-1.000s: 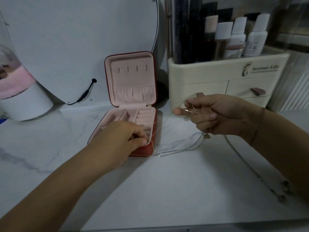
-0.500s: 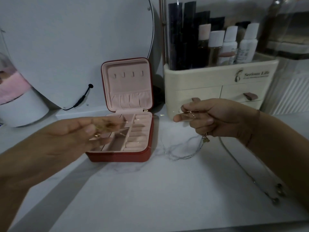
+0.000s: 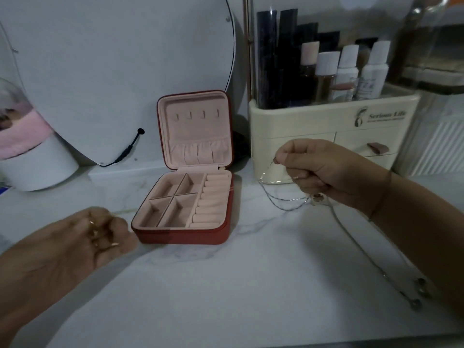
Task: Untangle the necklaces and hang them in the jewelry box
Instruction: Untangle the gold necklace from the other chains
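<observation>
A red jewelry box (image 3: 183,234) stands open on the marble counter, pink inside, with small hooks (image 3: 195,115) in its upright lid. To its right my right hand (image 3: 313,169) pinches a thin silver necklace (image 3: 283,199) whose loops hang below the fingers. A second chain (image 3: 376,267) trails right across the counter to dark beads near my forearm. Left of the box, my left hand (image 3: 82,242) is curled around a small gold piece of jewelry (image 3: 96,234), partly hidden in the fingers.
A cream cosmetics organizer (image 3: 326,136) with bottles and drawers stands behind my right hand. A round white mirror (image 3: 113,71) with a black cable leans at the back left. A white pot with pink fluff (image 3: 30,151) sits far left.
My left hand left the box, lifted, then dropped down to the left with the gold piece. The right hand stayed put, and the silver chain no longer reaches the box.
</observation>
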The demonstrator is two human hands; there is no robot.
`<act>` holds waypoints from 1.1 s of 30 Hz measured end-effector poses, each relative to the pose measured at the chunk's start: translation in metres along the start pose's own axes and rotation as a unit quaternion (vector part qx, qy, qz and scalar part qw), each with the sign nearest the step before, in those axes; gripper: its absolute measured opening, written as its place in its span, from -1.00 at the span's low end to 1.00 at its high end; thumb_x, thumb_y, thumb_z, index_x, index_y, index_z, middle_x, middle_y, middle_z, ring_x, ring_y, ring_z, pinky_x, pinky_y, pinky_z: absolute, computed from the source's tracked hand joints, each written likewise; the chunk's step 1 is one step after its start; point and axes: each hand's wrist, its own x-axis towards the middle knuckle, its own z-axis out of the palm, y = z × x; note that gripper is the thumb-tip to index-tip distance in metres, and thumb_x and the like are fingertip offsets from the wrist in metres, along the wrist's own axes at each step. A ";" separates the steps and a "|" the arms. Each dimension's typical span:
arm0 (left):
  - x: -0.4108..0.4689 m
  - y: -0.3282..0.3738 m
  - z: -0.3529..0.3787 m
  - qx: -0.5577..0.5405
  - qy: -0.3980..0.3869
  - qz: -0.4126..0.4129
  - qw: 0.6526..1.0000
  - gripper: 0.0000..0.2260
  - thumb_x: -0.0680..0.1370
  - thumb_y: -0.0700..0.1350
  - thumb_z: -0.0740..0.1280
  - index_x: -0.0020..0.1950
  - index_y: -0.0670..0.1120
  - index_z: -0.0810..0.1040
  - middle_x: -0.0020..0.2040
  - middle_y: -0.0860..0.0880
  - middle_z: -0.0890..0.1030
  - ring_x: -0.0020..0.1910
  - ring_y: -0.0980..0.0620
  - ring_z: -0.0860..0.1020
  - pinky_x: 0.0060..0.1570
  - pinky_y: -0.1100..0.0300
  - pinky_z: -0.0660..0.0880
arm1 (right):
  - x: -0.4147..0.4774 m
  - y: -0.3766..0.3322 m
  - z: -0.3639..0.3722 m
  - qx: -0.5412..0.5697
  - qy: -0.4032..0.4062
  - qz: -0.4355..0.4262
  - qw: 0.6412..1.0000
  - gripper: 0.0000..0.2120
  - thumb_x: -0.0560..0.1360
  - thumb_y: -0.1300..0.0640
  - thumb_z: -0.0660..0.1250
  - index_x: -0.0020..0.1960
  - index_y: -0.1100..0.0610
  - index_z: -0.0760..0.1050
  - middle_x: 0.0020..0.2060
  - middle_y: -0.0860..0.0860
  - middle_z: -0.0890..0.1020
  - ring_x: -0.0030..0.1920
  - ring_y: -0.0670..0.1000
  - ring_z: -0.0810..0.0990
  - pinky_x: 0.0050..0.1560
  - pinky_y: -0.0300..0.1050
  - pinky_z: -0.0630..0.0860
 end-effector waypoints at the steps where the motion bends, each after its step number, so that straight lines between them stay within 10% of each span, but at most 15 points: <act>1: -0.005 -0.002 0.015 0.074 0.042 0.008 0.996 -0.45 0.60 -0.21 -0.44 0.31 -0.48 0.15 0.29 -0.60 0.15 0.35 -0.54 0.12 0.43 -0.29 -0.16 | 0.000 -0.001 0.000 0.003 0.002 -0.011 1.000 -0.91 0.57 0.22 0.24 -0.11 0.19 0.46 -0.53 -0.03 0.32 -0.58 -0.13 0.13 -0.54 -0.24 0.00; 4: -0.006 -0.019 0.050 0.295 0.018 -0.054 0.954 -0.70 0.59 -0.01 0.29 0.07 -0.27 0.48 -0.03 -0.35 0.56 -0.09 -0.19 0.56 -0.03 0.08 0.52 | -0.002 -0.003 0.001 0.022 -0.004 -0.041 0.999 -0.92 0.55 0.21 0.25 -0.11 0.18 0.46 -0.55 -0.02 0.27 -0.57 -0.12 0.12 -0.53 -0.22 -0.02; 6: -0.006 -0.023 0.066 0.456 0.045 -0.064 0.887 -0.53 0.27 0.29 0.51 -0.18 -0.09 0.58 -0.28 -0.16 0.58 -0.39 0.03 0.49 -0.42 0.28 0.39 | -0.002 -0.004 0.001 0.031 -0.019 -0.055 0.998 -0.92 0.49 0.16 0.28 -0.11 0.18 0.47 -0.56 -0.02 0.25 -0.58 -0.11 0.11 -0.54 -0.24 -0.01; 12: 0.023 -0.038 0.125 0.629 -0.009 -0.048 0.776 -0.73 0.40 0.26 0.28 -0.09 0.10 0.52 -0.29 0.07 0.56 -0.33 0.18 0.44 -0.30 0.27 0.38 | -0.005 -0.006 0.001 0.039 -0.058 -0.066 0.995 -0.85 0.43 0.11 0.30 -0.09 0.19 0.49 -0.60 -0.06 0.26 -0.60 -0.12 0.11 -0.57 -0.29 0.03; 20: 0.063 -0.070 0.183 0.690 -0.002 -0.004 0.724 -0.84 0.59 -0.15 0.23 0.02 0.14 0.48 -0.18 0.14 0.58 -0.20 0.15 0.53 -0.19 0.28 0.46 | -0.008 -0.012 -0.001 0.092 -0.078 -0.034 0.992 -0.88 0.44 0.10 0.27 -0.11 0.15 0.49 -0.63 -0.09 0.23 -0.63 -0.15 0.11 -0.56 -0.24 -0.01; 24: 0.079 -0.078 0.192 0.686 -0.016 -0.007 0.727 -0.80 0.62 -0.15 0.14 0.05 0.13 0.47 -0.29 0.13 0.52 -0.37 0.16 0.44 -0.30 0.22 0.41 | -0.009 -0.015 -0.003 0.123 -0.077 -0.022 0.989 -0.89 0.46 0.10 0.24 -0.14 0.13 0.49 -0.64 -0.10 0.21 -0.65 -0.16 0.11 -0.54 -0.23 -0.05; 30: 0.096 -0.073 0.204 0.482 0.075 -0.038 0.872 -0.85 0.62 -0.15 0.20 -0.05 0.02 0.53 -0.43 0.10 0.36 -0.47 0.13 0.26 -0.50 0.33 0.23 | -0.009 -0.018 -0.004 0.147 -0.076 -0.012 0.986 -0.90 0.44 0.09 0.24 -0.15 0.11 0.46 -0.64 -0.11 0.19 -0.65 -0.17 0.08 -0.52 -0.22 -0.08; 33: 0.099 -0.070 0.211 0.511 0.054 -0.008 0.858 -0.82 0.45 0.07 0.33 -0.03 0.02 0.57 -0.44 0.08 0.31 -0.54 0.19 0.24 -0.51 0.40 0.22 | -0.011 -0.019 -0.005 0.153 -0.082 -0.015 0.985 -0.90 0.45 0.09 0.23 -0.14 0.11 0.45 -0.64 -0.11 0.19 -0.65 -0.17 0.08 -0.54 -0.23 -0.08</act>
